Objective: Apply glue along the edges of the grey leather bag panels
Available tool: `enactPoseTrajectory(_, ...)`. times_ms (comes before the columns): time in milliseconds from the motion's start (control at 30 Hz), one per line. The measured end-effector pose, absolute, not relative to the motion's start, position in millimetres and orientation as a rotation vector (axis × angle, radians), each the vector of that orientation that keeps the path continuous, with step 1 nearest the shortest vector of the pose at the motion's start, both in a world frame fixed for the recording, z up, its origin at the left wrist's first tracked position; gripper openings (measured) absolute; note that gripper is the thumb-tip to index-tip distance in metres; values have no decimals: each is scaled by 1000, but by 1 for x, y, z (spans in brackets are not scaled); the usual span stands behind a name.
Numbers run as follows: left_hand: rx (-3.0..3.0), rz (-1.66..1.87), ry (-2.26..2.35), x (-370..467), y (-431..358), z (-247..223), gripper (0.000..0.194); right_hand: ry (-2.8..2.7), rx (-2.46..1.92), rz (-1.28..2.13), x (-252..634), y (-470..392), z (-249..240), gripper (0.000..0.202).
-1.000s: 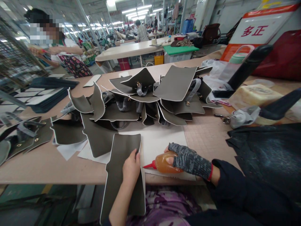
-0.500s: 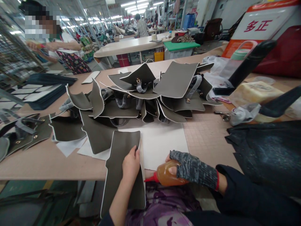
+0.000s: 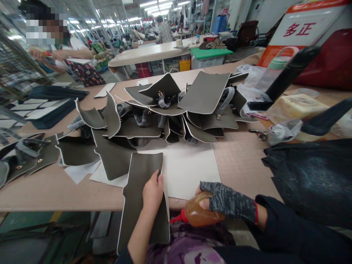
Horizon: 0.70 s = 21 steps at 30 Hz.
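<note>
Grey fingerless glove [image 3: 229, 201], dark sleeve [image 3: 291, 231]

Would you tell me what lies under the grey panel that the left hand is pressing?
Under the grey panel pressed by the left hand lie a white sheet and the table's edge. Whatever else it covers is hidden.
</note>
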<state>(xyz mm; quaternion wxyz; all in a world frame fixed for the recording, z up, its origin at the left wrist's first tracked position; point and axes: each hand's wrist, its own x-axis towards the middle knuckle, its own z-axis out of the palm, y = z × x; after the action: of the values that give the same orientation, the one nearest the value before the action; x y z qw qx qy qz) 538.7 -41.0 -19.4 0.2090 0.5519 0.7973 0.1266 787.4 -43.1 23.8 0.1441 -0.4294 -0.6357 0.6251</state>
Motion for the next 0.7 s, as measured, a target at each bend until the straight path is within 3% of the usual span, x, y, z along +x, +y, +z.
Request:
enactPoseTrajectory(233,1585,360,2214,535,-44,-23,43,-1135,-982,2262,805,-37,33,32)
enactPoseTrajectory(500,1825,325,2067,531,-54,-22,32,-443,-556,2131,820,-28,18,65)
enactPoseTrajectory(700,2022,302,1949,531,-62,-13,32,-260,-721,1965,825,-27,13,46)
